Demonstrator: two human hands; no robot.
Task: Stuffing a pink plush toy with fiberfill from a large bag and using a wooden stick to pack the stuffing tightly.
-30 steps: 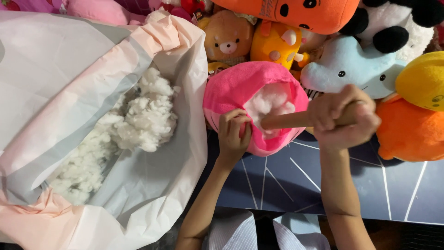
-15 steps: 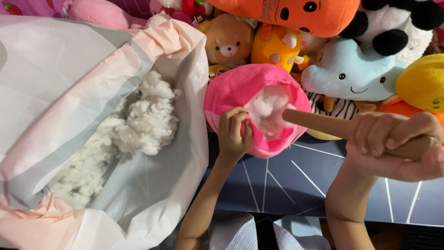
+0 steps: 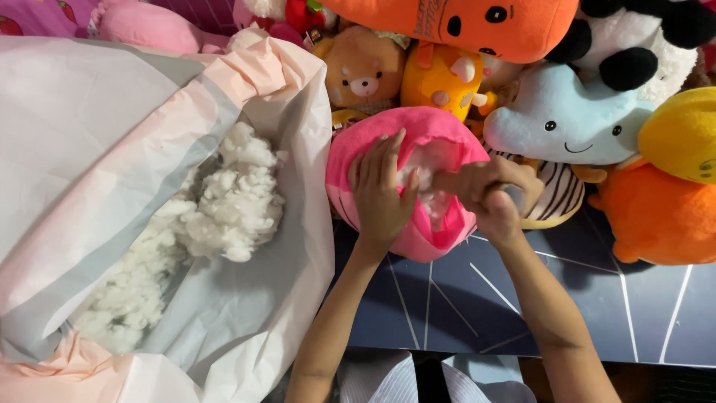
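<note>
A pink plush shell (image 3: pixel 429 127) lies open on the dark mat, with white stuffing (image 3: pixel 426 160) showing in its opening. My left hand (image 3: pixel 380 190) lies flat on the shell's left side, fingers spread over the rim. My right hand (image 3: pixel 492 195) is closed around a wooden stick (image 3: pixel 450 181) whose tip is pushed into the stuffing inside the shell.
A large white and pink plastic bag (image 3: pixel 112 134) holds loose white stuffing (image 3: pixel 216 205) on the left. Finished plush toys crowd the back and right: brown bear (image 3: pixel 363 71), orange toy (image 3: pixel 462 22), pale blue toy (image 3: pixel 567 116), yellow toy (image 3: pixel 682 134), orange toy (image 3: pixel 656 216). Dark patterned mat (image 3: pixel 462 298) below.
My right hand drew the stick out to the right, then drove it back into the shell's opening. My left hand shifted from gripping the rim to lying flat over it.
</note>
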